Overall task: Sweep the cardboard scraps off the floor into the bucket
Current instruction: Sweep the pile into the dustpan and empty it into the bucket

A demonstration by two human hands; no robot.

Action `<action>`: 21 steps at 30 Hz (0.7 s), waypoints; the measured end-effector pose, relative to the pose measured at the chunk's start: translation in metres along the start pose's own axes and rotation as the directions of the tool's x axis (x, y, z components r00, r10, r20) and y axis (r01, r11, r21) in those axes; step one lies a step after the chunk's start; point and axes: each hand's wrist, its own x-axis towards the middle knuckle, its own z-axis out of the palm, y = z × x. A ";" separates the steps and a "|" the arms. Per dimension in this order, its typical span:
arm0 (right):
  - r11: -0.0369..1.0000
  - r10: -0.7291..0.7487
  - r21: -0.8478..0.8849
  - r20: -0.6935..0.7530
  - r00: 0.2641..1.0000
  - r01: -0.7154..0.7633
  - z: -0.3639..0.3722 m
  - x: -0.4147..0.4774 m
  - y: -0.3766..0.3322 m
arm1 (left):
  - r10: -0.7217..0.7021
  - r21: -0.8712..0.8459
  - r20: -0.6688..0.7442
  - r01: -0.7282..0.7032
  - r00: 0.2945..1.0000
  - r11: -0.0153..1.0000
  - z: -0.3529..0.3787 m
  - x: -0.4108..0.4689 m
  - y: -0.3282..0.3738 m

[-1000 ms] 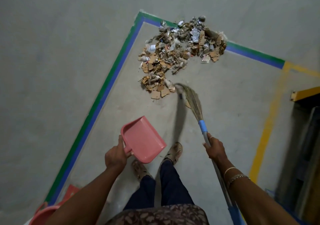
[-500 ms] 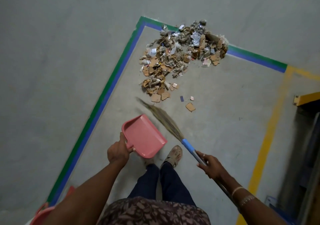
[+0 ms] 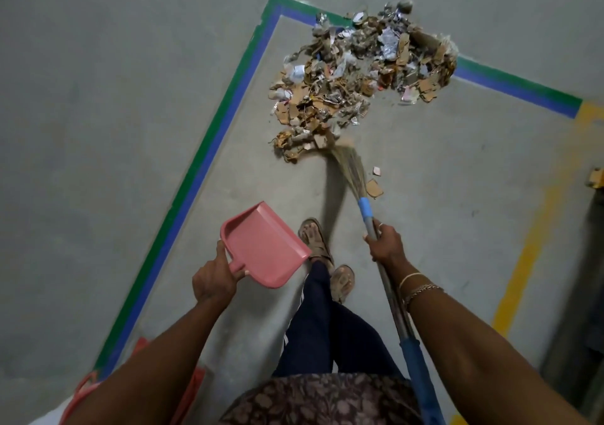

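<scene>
- Head view: my left hand (image 3: 214, 276) is curled round the handle of the pink dustpan (image 3: 264, 245), which is held up off the floor and tilted, near my front foot (image 3: 315, 238).
- My right hand (image 3: 385, 243) is wrapped round the broom (image 3: 348, 166) shaft just below the blue collar. The bristle tips touch the near edge of the scrap pile (image 3: 353, 78).
- The pile sits in the taped corner and spills over the green-blue tape (image 3: 209, 153) on the far side. Two loose pieces (image 3: 374, 188) lie just beside the bristles, on the right.
- Bucket (image 3: 85, 388): I take the pink rim at lower left for it. It is mostly hidden by my left arm and well apart from the pile.
- Risk: a hard flick would scatter light bits past the tape. The loose pieces could be missed, since they lie behind the bristles.
- Risk: the pan isn't down, so anything dragged toward me now has nowhere to land.
- Room: bare floor between pile and feet. The yellow line (image 3: 523, 254) and dark fixtures crowd the right edge.
</scene>
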 end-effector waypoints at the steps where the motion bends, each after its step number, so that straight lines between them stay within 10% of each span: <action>1: 1.000 -0.013 -0.005 -0.017 1.000 0.013 -0.012 -0.004 -0.002 | -0.005 -0.006 0.014 0.005 1.000 1.000 -0.002 0.004 0.005; 21: 0.937 0.287 -0.233 0.089 0.954 -0.260 -0.123 -0.059 0.089 | 0.212 -0.028 0.071 -0.210 0.975 0.977 -0.015 0.041 0.084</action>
